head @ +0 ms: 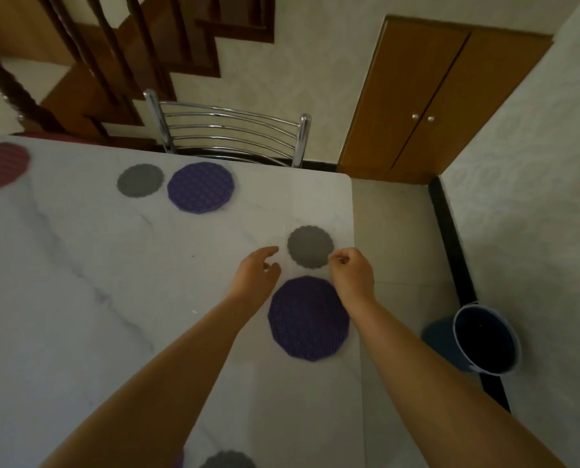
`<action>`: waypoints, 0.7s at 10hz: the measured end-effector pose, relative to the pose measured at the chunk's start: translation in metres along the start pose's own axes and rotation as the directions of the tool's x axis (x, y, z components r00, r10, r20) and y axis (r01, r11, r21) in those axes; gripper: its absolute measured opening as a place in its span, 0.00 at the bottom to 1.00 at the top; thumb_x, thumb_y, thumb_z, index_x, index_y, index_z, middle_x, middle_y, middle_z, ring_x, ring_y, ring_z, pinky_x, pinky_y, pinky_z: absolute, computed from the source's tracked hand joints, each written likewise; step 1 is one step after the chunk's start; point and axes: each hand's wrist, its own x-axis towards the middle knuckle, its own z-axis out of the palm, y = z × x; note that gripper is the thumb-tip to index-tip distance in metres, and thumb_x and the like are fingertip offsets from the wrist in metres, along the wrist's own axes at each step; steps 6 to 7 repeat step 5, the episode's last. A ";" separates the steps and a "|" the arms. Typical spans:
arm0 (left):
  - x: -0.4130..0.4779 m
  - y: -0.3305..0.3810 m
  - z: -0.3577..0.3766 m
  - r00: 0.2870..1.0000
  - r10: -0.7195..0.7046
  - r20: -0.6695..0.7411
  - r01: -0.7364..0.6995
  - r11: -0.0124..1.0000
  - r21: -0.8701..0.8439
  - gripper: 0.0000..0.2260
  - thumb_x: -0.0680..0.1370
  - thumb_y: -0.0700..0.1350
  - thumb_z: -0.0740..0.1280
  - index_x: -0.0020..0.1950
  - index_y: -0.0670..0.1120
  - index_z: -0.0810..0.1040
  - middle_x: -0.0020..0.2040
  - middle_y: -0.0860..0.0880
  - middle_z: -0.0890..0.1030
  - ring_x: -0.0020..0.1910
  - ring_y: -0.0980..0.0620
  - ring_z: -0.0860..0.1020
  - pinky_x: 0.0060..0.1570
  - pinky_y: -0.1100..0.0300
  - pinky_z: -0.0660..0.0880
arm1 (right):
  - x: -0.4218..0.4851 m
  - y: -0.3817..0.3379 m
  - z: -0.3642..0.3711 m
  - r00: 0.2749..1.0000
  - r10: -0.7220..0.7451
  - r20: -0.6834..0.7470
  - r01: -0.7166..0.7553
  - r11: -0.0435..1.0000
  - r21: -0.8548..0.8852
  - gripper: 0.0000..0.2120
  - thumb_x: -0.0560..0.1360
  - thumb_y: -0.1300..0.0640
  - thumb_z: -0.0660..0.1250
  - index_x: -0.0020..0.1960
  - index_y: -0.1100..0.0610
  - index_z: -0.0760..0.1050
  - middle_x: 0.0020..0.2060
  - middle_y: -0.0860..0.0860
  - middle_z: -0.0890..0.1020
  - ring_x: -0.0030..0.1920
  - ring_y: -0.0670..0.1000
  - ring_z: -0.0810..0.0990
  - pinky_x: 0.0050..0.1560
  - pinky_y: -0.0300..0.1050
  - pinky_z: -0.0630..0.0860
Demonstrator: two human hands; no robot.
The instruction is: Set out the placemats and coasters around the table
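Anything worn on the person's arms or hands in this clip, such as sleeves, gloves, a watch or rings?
Nothing visible. The left hand and right hand are bare, without gloves, and both forearms show uncovered to the frame's bottom edge. No watch, bracelet or ring can be made out, though the picture is soft.

Chrome chair (227, 136) by marble table (79, 265); wooden cupboard (433, 106), staircase (119, 62) behind.

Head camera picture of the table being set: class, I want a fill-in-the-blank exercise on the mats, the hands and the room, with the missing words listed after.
1. The right hand pinches the edge of a ____ coaster.
2. The placemat nearest that coaster is ____ in colour.
3. Behind the table stands a chair with a ____ back.
4. The bucket stands on the ____.

Missing words: grey; purple; metal; floor
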 end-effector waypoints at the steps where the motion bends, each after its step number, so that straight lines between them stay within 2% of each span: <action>1: -0.037 -0.008 -0.029 0.998 0.061 -0.023 -0.061 0.998 0.018 0.17 0.79 0.42 0.62 0.68 0.49 0.72 0.66 0.47 0.75 0.56 0.54 0.74 0.53 0.65 0.67 | -0.031 -0.010 0.005 0.998 -0.039 0.047 0.036 0.998 0.043 0.05 0.77 0.54 0.59 0.47 0.52 0.73 0.45 0.53 0.81 0.46 0.57 0.81 0.49 0.51 0.77; 2: -0.077 -0.019 -0.074 0.989 0.110 -0.096 -0.106 0.993 0.047 0.15 0.79 0.43 0.63 0.66 0.50 0.74 0.64 0.47 0.76 0.56 0.55 0.74 0.54 0.63 0.68 | -0.072 -0.039 0.022 0.995 -0.054 0.078 0.049 0.997 0.065 0.08 0.78 0.53 0.58 0.48 0.55 0.74 0.45 0.55 0.81 0.47 0.59 0.81 0.49 0.51 0.76; 3: -0.109 -0.037 -0.133 0.974 0.139 -0.181 -0.126 0.989 0.083 0.14 0.79 0.44 0.63 0.65 0.51 0.75 0.62 0.47 0.77 0.56 0.52 0.75 0.57 0.58 0.71 | -0.117 -0.084 0.050 0.988 -0.118 0.097 0.106 0.988 0.115 0.11 0.77 0.53 0.58 0.50 0.59 0.75 0.47 0.57 0.81 0.48 0.60 0.80 0.53 0.56 0.75; 4: -0.133 -0.060 -0.201 0.943 0.226 -0.246 -0.181 0.964 0.194 0.15 0.79 0.45 0.63 0.66 0.48 0.74 0.63 0.46 0.77 0.63 0.46 0.73 0.63 0.52 0.70 | -0.164 -0.134 0.080 0.973 -0.201 0.111 0.183 0.971 0.155 0.10 0.77 0.53 0.59 0.47 0.57 0.75 0.44 0.55 0.81 0.46 0.58 0.80 0.49 0.54 0.76; 5: -0.144 -0.080 -0.274 0.899 0.300 -0.318 -0.218 0.938 0.268 0.16 0.79 0.44 0.63 0.67 0.46 0.74 0.65 0.47 0.76 0.66 0.45 0.71 0.65 0.55 0.65 | -0.213 -0.187 0.116 0.947 -0.303 0.109 0.284 0.946 0.156 0.10 0.77 0.52 0.59 0.44 0.56 0.74 0.40 0.53 0.80 0.42 0.55 0.80 0.43 0.51 0.76; 7: -0.144 -0.080 -0.274 0.899 0.300 -0.318 -0.218 0.938 0.268 0.16 0.79 0.44 0.63 0.67 0.46 0.74 0.65 0.47 0.76 0.66 0.45 0.71 0.65 0.55 0.65 | -0.213 -0.187 0.116 0.947 -0.303 0.109 0.284 0.946 0.156 0.10 0.77 0.52 0.59 0.44 0.56 0.74 0.40 0.53 0.80 0.42 0.55 0.80 0.43 0.51 0.76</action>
